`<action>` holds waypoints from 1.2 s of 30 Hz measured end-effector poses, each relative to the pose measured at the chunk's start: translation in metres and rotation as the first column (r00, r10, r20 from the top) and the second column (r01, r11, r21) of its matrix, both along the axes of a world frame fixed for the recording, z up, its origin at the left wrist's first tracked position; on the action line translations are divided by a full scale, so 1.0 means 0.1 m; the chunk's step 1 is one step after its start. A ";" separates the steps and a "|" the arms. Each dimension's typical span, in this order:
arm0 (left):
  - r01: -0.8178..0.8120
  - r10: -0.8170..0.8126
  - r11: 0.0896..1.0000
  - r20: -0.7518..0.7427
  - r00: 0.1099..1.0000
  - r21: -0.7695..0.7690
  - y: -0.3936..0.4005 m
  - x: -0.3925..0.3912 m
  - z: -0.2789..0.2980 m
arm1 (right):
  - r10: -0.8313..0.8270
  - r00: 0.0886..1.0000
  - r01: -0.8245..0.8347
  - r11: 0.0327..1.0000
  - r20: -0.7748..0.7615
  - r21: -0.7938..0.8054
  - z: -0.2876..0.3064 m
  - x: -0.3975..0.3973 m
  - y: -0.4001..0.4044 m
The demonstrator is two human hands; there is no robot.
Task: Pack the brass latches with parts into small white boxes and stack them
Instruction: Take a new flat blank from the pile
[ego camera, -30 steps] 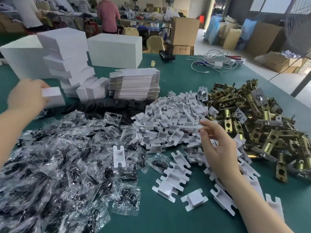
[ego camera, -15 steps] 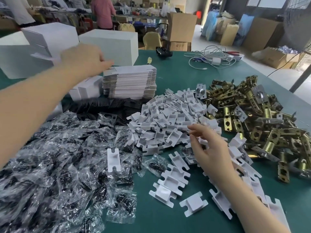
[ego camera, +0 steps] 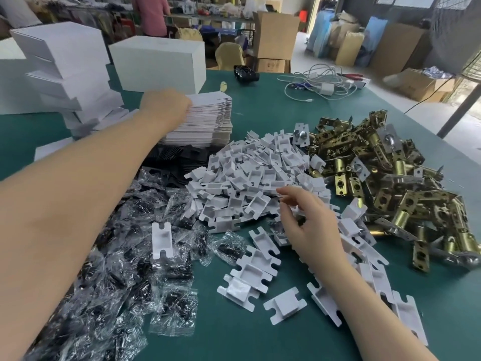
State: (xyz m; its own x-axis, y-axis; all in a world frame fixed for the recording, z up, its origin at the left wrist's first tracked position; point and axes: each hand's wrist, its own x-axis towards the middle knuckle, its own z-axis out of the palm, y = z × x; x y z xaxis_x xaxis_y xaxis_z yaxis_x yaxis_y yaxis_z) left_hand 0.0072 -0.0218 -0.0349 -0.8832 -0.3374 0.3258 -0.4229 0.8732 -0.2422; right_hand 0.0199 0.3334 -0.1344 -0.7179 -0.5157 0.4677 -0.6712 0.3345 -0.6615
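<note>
A green felt-like table (ego camera: 273, 110) carried several heaps. At the right lay a tangled pile of shiny brass latches (ego camera: 406, 183), cylinders and flat punched plates mixed together. Beside it, touching its edge, spread a heap of white moulded plastic inserts (ego camera: 250, 183), each a shallow tray with notched ends; loose ones lay scattered toward the near edge. At the left sat a crinkled mound of clear plastic bags of dark small parts (ego camera: 125, 256), and behind it some flat black pieces (ego camera: 169, 157).

The left hand (ego camera: 166, 105) rested on top of a stack of flat unfolded white cardboard box blanks (ego camera: 205, 121), its fingers bent over the top sheets; whether it pinched one could not be told. The right hand (ego camera: 307, 214) hovered over the near edge of the insert heap, fingers loosely curled and apart, holding nothing that showed.

Behind the left forearm stood an uneven stack of small closed white boxes (ego camera: 65, 69), with a larger white carton (ego camera: 158, 66) just beside it. White cables (ego camera: 320, 84) lay farther back.
</note>
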 end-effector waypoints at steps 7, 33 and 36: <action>-0.002 -0.001 1.000 -0.126 0.992 -0.019 0.00 0.07 0.04 | -0.007 1.000 0.007 1.000 0.007 -0.002 0.01 0.00 0.00; 0.538 0.414 -0.012 -0.486 0.770 0.843 2.13 0.70 -0.26 | 0.002 0.980 0.058 0.955 0.199 -0.292 0.38 0.14 0.05; 0.496 0.411 -0.157 -0.400 0.819 0.854 2.29 0.75 -0.41 | 0.058 0.944 0.063 0.935 0.323 -0.350 0.35 0.15 0.10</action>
